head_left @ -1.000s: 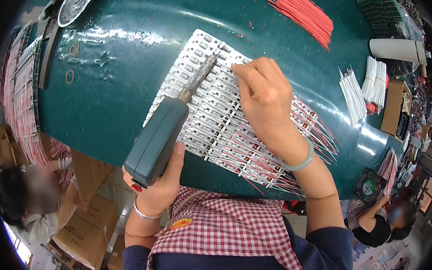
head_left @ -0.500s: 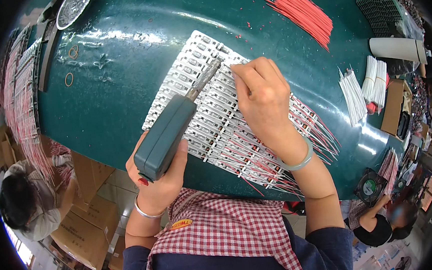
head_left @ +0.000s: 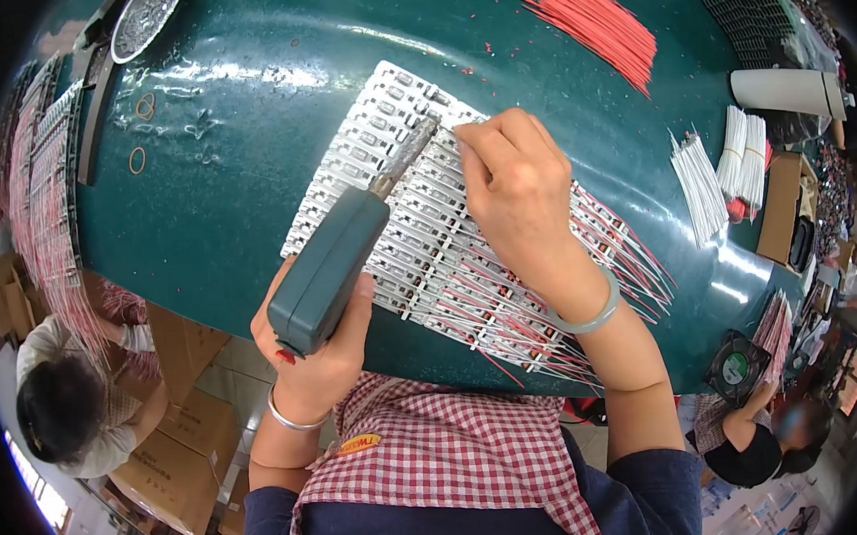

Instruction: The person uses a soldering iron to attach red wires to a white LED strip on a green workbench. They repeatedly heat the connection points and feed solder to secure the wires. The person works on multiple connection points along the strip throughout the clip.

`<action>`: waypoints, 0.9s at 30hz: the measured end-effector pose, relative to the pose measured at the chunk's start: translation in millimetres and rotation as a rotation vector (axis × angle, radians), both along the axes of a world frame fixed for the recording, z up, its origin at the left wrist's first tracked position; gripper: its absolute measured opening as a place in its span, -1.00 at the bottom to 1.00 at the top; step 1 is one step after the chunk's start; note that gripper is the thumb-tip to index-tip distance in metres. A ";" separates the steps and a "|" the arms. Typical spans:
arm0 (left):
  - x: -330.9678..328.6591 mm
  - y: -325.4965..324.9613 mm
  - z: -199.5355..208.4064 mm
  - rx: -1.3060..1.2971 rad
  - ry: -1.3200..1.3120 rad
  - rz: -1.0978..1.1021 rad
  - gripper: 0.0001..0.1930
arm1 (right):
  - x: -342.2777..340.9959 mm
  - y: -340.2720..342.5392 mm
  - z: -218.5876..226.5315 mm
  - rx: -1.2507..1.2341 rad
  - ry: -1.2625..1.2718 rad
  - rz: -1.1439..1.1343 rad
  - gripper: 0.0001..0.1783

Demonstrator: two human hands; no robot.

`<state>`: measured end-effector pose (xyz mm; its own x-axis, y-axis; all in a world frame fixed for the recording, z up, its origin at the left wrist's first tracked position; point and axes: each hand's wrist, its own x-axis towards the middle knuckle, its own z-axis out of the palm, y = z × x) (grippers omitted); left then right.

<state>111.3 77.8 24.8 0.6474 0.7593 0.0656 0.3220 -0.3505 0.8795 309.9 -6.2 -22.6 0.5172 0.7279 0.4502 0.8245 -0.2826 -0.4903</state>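
Observation:
My left hand (head_left: 321,360) grips the dark green body of a soldering tool (head_left: 334,264), whose metal tip (head_left: 411,154) reaches up onto a white panel of small circuit boards (head_left: 370,142) lying on the green table (head_left: 234,182). My right hand (head_left: 518,192) rests on the panel with its fingertips pinched together right beside the tool's tip; what they pinch is too small to tell. Red and white wires (head_left: 606,245) stick out from the panel's rows on the right side, under my right wrist.
A bundle of red wires (head_left: 595,17) lies at the far right of the table, white wire bundles (head_left: 715,173) to the right. A metal bowl (head_left: 143,19) and rubber bands (head_left: 139,109) sit far left. Other people sit at lower left (head_left: 61,412) and lower right (head_left: 758,433), beside cardboard boxes (head_left: 178,454).
My left hand has tilted the soldering tool slightly, its tip staying at the same spot on the panel. My right hand has barely moved. The person at lower left has shifted.

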 end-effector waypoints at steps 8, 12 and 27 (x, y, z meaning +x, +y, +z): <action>-10.0 -2.3 3.1 0.031 -0.010 0.060 -0.73 | -3.1 -0.2 2.2 -0.043 0.044 -0.040 -0.89; -14.8 -14.2 1.2 -0.089 0.022 0.161 -0.70 | 6.6 -13.3 6.6 -0.012 0.082 -0.020 -0.91; -8.5 -10.5 0.7 -0.149 -0.078 0.220 -0.77 | 114.8 -174.6 -0.1 -0.291 -0.048 -0.726 -0.92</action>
